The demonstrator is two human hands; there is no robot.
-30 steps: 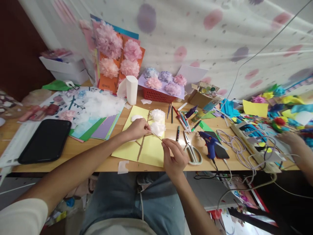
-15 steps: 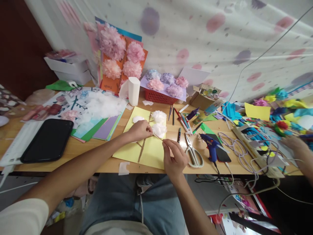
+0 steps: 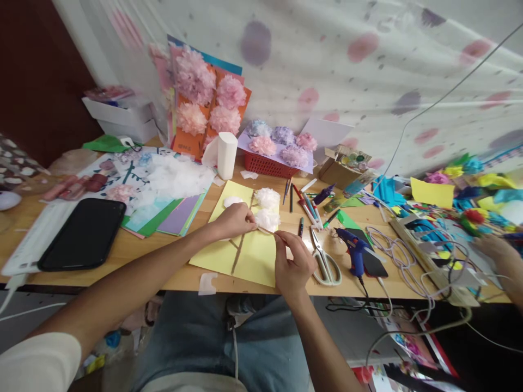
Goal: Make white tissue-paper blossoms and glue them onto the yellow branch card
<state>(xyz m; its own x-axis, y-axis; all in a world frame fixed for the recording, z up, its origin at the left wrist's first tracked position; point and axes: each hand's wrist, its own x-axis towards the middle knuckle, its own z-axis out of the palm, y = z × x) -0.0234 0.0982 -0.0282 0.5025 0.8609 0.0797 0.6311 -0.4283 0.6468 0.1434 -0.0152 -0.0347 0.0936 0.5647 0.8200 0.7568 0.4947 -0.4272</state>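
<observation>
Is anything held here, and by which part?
A thin strip: the right hand pinches one end; the left hand is at the other, its grip unclear.

Room over card's (image 3: 255,261) front, scissors (image 3: 323,255) rightward

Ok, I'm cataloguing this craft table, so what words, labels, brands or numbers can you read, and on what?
None can be read with certainty.
Orange card: dark marks at its lower left, too small and blurred.
Pens: any print is too small.
Yellow sheet: no writing visible.
</observation>
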